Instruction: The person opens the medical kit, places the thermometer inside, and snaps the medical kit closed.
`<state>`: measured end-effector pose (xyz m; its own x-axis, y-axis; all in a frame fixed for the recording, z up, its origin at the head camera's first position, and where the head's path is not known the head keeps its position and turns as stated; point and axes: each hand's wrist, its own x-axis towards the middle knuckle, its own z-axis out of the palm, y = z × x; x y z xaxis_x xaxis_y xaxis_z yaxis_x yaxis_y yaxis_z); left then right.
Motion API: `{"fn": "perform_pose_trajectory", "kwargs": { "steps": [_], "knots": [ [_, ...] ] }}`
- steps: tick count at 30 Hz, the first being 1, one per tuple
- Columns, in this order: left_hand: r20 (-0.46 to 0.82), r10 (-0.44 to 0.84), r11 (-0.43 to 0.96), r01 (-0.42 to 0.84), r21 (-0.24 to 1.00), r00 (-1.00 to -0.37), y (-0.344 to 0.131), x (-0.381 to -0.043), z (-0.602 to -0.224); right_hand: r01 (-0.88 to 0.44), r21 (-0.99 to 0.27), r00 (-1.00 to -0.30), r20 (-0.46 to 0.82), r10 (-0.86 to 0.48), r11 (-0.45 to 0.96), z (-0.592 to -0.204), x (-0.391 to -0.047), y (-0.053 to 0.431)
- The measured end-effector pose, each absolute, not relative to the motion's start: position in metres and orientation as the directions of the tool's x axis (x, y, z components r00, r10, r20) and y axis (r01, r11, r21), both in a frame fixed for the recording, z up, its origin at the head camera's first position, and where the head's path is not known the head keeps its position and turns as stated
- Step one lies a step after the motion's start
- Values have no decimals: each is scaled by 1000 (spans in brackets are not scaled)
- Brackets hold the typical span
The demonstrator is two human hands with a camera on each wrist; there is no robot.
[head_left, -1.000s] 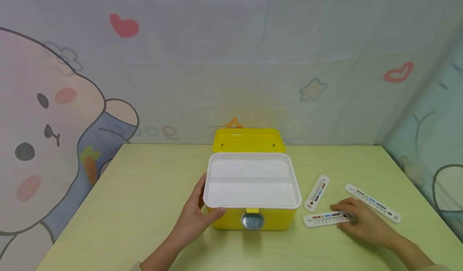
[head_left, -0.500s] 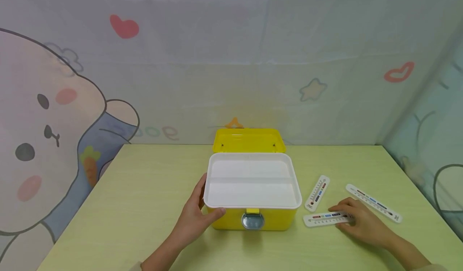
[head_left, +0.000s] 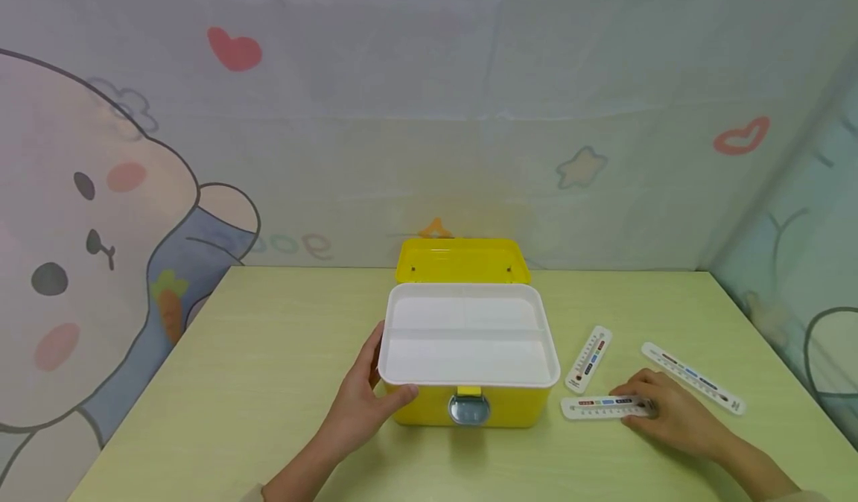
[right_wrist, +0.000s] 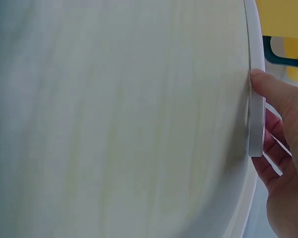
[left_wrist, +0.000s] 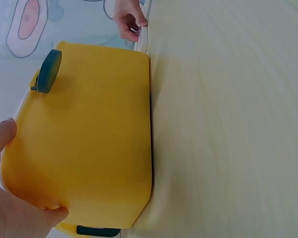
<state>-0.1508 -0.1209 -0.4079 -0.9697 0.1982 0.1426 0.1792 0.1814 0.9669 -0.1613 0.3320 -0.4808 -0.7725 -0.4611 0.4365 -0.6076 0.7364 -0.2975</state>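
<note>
- The left grip (head_left: 358, 405) spans the near left corner of the yellow box (head_left: 429, 410), thumb at the front and fingers around the left side, clamped on it.
- The right grip (head_left: 670, 411) is closed to the thickness of a pinch on the right end of the near thermometer (head_left: 593, 408), to the right of the box on the tabletop (head_left: 268, 353).
- The right wrist view adds the pinch from the side: thumb on one long edge, fingers behind the other. Whether the thermometer lies flat or slightly raised, I cannot tell.
- The head view alone shows the white tray (head_left: 429, 357) with its left-to-right divider, and the yellow lid (head_left: 459, 260) open at the far side.
- The latch (head_left: 469, 410) looks pale and glossy from the head; the left wrist view shows it dark green, jutting out, plus a dark green bar (left_wrist: 98, 231) by the box's edge.
- The small thermometer (head_left: 588, 358) and the right thermometer (head_left: 693, 377) lie apart beyond the pinched one.
- All three carry scales and coloured label blocks; the lettering is too small to read. Faint letters on the backdrop (head_left: 402, 55) are unclear.
</note>
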Motion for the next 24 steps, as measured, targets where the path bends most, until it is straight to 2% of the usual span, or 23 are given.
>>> {"fn": "perform_pose_trajectory", "kwargs": {
  "steps": [7, 13, 24],
  "knots": [
    [133, 191, 175, 167, 970, -973, -120, -149, -406, -632, -258, -743, 471, -476, 731, -471, -162, 335],
    [120, 183, 184, 154, 971, -976, -119, -149, -405, -619, -230, -745, 474, -469, 751, -455, -164, 336],
    [110, 171, 185, 142, 972, -979, -119, -149, -404, -659, -278, -720, 502, -479, 699, -434, -172, 335]
  ]
}}
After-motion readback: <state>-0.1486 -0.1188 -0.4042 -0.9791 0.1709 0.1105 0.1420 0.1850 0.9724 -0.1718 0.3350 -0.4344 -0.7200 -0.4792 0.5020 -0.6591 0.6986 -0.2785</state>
